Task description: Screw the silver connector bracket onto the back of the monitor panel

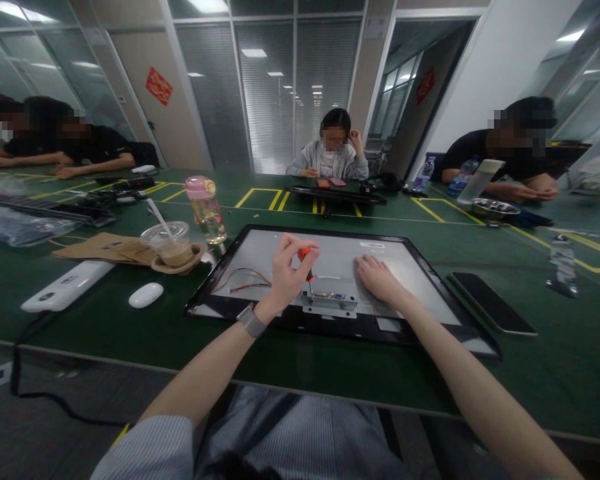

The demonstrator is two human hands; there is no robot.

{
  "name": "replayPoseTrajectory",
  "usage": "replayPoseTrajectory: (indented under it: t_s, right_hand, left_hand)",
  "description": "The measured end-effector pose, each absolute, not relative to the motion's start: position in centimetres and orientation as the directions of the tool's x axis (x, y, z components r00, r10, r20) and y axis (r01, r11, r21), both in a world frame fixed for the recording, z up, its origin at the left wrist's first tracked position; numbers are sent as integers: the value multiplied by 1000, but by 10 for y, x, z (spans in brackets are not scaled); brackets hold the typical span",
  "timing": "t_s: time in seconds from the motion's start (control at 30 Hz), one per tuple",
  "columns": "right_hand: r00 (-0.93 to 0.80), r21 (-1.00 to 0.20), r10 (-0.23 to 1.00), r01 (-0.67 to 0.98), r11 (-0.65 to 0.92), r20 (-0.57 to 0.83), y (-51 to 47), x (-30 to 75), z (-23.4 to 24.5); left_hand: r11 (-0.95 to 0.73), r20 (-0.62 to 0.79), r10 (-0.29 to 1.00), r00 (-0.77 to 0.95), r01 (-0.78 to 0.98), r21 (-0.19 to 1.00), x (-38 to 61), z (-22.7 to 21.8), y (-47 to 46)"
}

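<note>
My left hand, with a watch at the wrist, is closed on a screwdriver with an orange and black handle. Its thin shaft points down to the left end of a metal bracket that carries several connector ports. This bracket sits near the front edge of a black-framed display panel lying back side up. My right hand rests flat on the panel's pale back, fingers stretched out, right of the bracket. Thin loose wires lie on the panel left of my left hand.
Left of the panel are a drink bottle, a plastic cup, a white mouse and a white power strip. A black phone lies to the right. Another black panel lies ahead, near a seated person.
</note>
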State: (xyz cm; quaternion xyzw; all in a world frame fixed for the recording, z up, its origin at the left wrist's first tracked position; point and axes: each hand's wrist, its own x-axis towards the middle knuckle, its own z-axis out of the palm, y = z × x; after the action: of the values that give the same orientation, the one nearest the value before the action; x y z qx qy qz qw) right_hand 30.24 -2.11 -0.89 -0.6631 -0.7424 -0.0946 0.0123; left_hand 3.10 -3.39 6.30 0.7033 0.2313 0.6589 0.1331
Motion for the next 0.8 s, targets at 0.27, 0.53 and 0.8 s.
replayPoseTrajectory:
  t_s: [0.27, 0.53, 0.8]
  right_hand:
    - [-115, 117, 985, 988, 100, 130, -22, 302, -8]
    - [-118, 115, 981, 988, 101, 153, -21, 303, -10]
    - [-103, 113, 982, 990, 85, 158, -21, 303, -12]
  left_hand:
    - [-877, 884, 467, 25, 144, 459, 31, 65, -38]
    - [-886, 888, 454, 67, 138, 443, 33, 65, -39]
    - [-878, 884, 464, 48, 155, 453, 33, 65, -37]
